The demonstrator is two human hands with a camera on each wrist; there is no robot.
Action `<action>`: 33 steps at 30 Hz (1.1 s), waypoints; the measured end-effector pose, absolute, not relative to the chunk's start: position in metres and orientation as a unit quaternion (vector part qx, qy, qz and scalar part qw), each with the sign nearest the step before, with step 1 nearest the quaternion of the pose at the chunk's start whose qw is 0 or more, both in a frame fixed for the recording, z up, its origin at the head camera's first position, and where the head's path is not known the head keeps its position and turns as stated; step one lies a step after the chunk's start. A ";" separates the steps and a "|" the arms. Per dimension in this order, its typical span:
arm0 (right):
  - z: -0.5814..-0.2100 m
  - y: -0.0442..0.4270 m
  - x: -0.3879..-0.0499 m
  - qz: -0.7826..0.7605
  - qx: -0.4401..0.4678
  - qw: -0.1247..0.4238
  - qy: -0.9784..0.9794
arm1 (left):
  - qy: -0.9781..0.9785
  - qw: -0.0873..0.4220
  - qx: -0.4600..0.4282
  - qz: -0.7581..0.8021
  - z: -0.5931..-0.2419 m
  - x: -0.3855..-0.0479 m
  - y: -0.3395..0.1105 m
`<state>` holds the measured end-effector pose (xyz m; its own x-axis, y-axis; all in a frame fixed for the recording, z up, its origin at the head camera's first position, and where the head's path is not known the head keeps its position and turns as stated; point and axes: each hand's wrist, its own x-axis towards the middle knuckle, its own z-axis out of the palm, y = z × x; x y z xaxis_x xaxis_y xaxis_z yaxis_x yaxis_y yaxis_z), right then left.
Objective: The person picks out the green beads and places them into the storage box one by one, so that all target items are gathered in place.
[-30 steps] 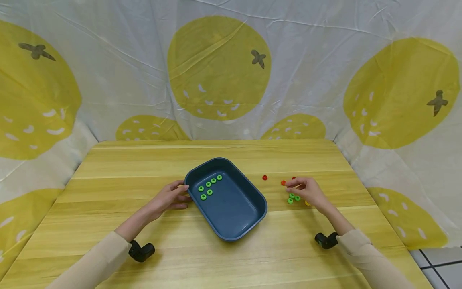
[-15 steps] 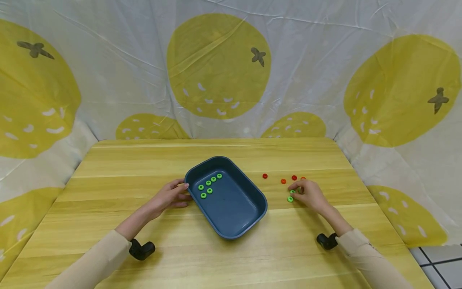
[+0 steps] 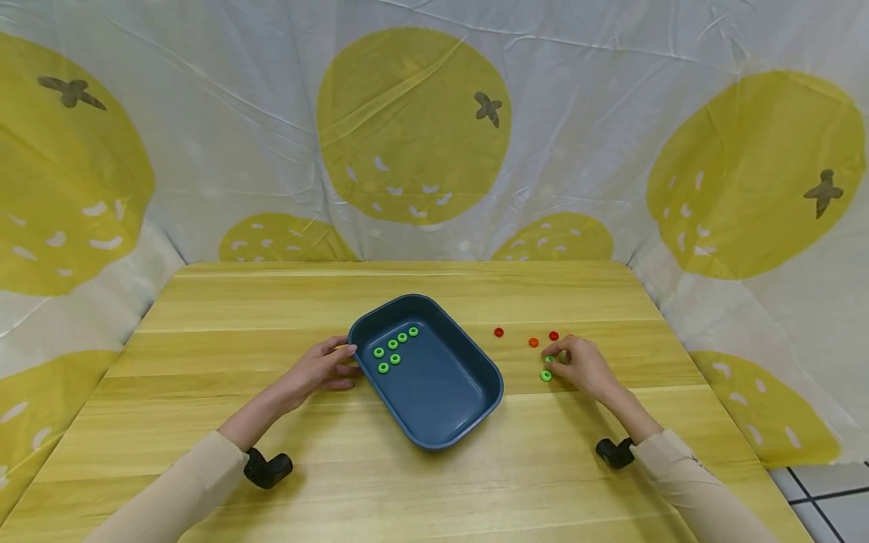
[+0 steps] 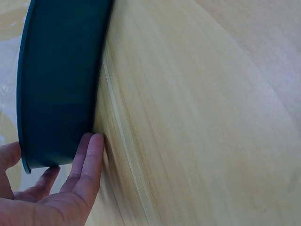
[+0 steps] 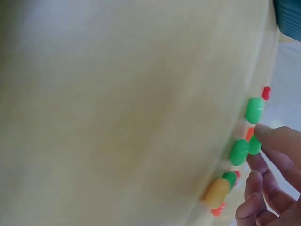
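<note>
A dark blue tray [image 3: 434, 385] stands angled on the wooden table, with several green ring beads [image 3: 392, 345] inside near its far left side. At its left corner my left hand [image 3: 324, 369] holds it, thumb on the rim and fingers [image 4: 89, 165] against the outer wall. To the right of the tray, my right hand [image 3: 584, 366] pinches a green ring bead [image 5: 255, 145] between thumb and index finger, low over the table. Another green ring bead [image 3: 546, 375] lies just in front of it. The hand covers other beads in the head view.
Two red ring beads [image 3: 498, 332] and an orange one [image 3: 533, 342] lie beyond the right hand. In the right wrist view, more green beads [image 5: 239, 152] and a yellow bead [image 5: 217, 193] lie close to the fingers. A patterned curtain [image 3: 414, 128] hangs behind the table.
My right hand has moved slightly right and down, from beside the orange bead onto the green beads, and its fingertips have come round one. My left hand and the tray stay put.
</note>
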<state>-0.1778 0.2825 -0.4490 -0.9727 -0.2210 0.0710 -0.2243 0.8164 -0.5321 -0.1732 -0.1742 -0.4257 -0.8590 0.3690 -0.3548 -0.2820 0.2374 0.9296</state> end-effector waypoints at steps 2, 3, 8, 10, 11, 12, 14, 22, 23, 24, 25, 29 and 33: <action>-0.447 0.282 -0.178 0.303 0.115 0.008 -0.946 | 0.740 0.265 0.027 0.617 -0.426 -0.173 -0.174; -0.445 0.281 -0.179 0.319 0.116 0.009 -0.941 | 0.741 0.266 0.031 0.616 -0.425 -0.173 -0.174; -0.436 0.278 -0.181 0.404 0.099 -0.017 -0.909 | 0.742 0.264 0.024 0.616 -0.425 -0.173 -0.173; -0.432 0.276 -0.182 0.439 0.086 -0.043 -0.893 | 0.742 0.264 0.023 0.616 -0.424 -0.172 -0.173; -0.430 0.275 -0.183 0.457 0.076 -0.057 -0.884 | 0.742 0.264 0.023 0.616 -0.424 -0.172 -0.173; -0.428 0.274 -0.183 0.475 0.066 -0.069 -0.875 | 0.742 0.263 0.023 0.616 -0.424 -0.172 -0.173; -0.425 0.271 -0.185 0.499 0.057 -0.087 -0.861 | 0.743 0.263 0.026 0.615 -0.423 -0.172 -0.173; -0.412 0.251 -0.193 0.512 0.068 -0.103 -0.850 | 0.743 0.264 0.025 0.615 -0.421 -0.171 -0.173; -0.410 0.247 -0.194 0.516 0.072 -0.103 -0.847 | 0.743 0.264 0.022 0.615 -0.421 -0.171 -0.173; -0.407 0.242 -0.196 0.524 0.075 -0.106 -0.842 | 0.744 0.263 0.023 0.614 -0.421 -0.171 -0.173; -0.404 0.238 -0.197 0.530 0.078 -0.108 -0.837 | 0.744 0.263 0.024 0.614 -0.421 -0.171 -0.173; -0.393 0.217 -0.203 0.551 0.087 -0.118 -0.822 | 0.744 0.261 0.019 0.615 -0.422 -0.172 -0.174; -0.385 0.197 -0.209 0.553 0.104 -0.120 -0.818 | 0.744 0.261 0.022 0.614 -0.423 -0.172 -0.173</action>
<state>-0.2092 0.1968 -0.3846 -0.9495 -0.3034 -0.0802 -0.0383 0.3655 -0.9300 -0.1723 -0.1726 -0.4231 -0.8625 0.3541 -0.3616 -0.2878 0.2447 0.9259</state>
